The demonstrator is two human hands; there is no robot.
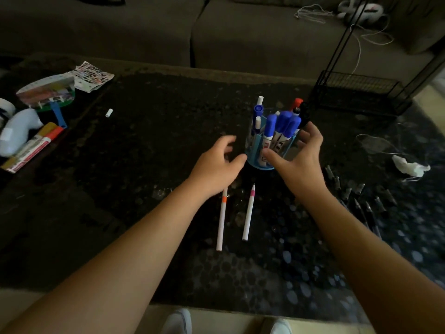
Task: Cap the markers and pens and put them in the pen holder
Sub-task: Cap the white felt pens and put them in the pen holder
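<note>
Head view looks down on a dark speckled table [144, 145] with a grey sofa [240, 32] along its 12 o'clock edge. Slightly toward 1 o'clock from the middle of the frame stands the blue pen holder [258, 162], upright and already holding several blue-capped markers [280, 126], a red-capped marker [297, 103], a black one beside it, and a few thin white pens.

Left hand [216, 165] sits at 9 o'clock of the holder, fingers spread wide and curled, holding nothing; its thumb tip is just at the holder's lower wall, though contact cannot be made out (the fingers are motion-blurred). Right hand [301, 153] is at 3 o'clock of the holder, likewise wide open and empty, fingers near the marker caps and thumb reaching across the holder's front.

At 6 o'clock of the holder two thin white pens lie on the table, nearly parallel: an orange-banded pen [221, 220], its upper end hidden under the left wrist, and a pink-banded pen [249, 213] with its tip bare, just beside it but apart. A small white cap [109, 113] lies alone, well off toward 10 o'clock.

At 9 o'clock near the table edge lie a fat orange marker [36, 148] and a yellow one touching it, next to a white bottle [16, 131]. At 4 o'clock a cluster of dark pens and caps [356, 196] is too dim to sort out.
</note>
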